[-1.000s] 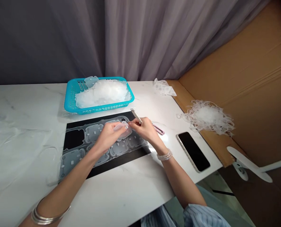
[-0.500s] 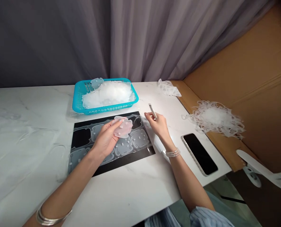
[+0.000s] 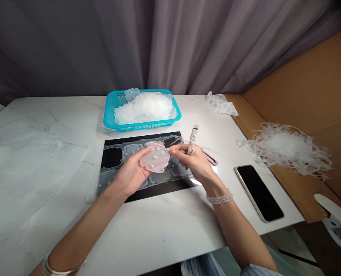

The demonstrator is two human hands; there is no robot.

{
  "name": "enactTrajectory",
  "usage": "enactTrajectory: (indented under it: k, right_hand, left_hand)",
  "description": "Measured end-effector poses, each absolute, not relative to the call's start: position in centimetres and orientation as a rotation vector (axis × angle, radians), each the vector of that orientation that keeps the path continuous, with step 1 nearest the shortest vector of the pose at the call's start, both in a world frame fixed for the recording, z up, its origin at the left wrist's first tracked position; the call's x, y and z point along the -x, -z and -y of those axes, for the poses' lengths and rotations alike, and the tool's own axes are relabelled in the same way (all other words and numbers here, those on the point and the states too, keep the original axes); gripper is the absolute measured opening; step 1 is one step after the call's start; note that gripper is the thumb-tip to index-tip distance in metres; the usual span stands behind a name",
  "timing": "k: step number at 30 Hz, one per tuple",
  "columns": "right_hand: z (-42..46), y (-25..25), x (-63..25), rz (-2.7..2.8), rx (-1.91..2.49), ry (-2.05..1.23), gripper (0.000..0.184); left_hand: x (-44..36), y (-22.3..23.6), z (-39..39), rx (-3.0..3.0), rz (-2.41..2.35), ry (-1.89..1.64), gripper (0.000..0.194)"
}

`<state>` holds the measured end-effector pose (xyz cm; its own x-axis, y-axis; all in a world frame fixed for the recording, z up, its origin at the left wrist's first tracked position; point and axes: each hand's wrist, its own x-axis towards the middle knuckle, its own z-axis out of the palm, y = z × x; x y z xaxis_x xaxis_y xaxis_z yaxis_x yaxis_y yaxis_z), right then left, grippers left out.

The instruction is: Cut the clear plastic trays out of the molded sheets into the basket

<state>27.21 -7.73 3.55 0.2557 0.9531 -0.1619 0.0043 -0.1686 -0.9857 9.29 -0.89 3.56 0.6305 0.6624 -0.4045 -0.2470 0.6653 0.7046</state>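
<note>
My left hand [image 3: 131, 174] holds a thin, translucent, scallop-edged plastic piece [image 3: 155, 158] with small raised nubs, thumb on top and fingers beneath. Meeting its right edge are the thumb and forefinger of my right hand [image 3: 197, 165], pinched together. A slim tool [image 3: 192, 141] with a whitish wrapped handle sticks up out of that same hand; its working tip cannot be made out. Beneath both hands lies a clear moulded sheet [image 3: 131, 150] of similar shapes, with some cut-out gaps, on a black mat [image 3: 164, 188].
Behind the mat stands a blue basket [image 3: 141, 127] heaped with translucent pieces [image 3: 147, 107]. A pink tool [image 3: 210, 158] lies beyond my right hand. To the right are a phone [image 3: 259, 193], a tangle of clear scraps [image 3: 288, 149] and a crumpled sheet [image 3: 220, 104]. Cardboard [image 3: 305, 101] borders the table.
My right hand has come in from the side to the piece's edge, and its tool stands more upright. The piece is turned flatter toward me. The whole view has shifted leftward.
</note>
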Motion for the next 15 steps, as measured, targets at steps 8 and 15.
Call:
enactTrajectory:
  k: [8, 15]
  right_hand:
    - [7.76, -3.03, -26.68, 0.866, 1.411, -1.275, 0.024]
    - [7.87, -2.8, -26.36, 0.879, 1.365, -1.417, 0.027]
  left_hand:
    - [-8.21, -3.62, 1.44, -0.557, -0.721, -0.577, 0.032]
    - [-8.3, -3.98, 1.9, -0.497, -0.736, -0.564, 0.039]
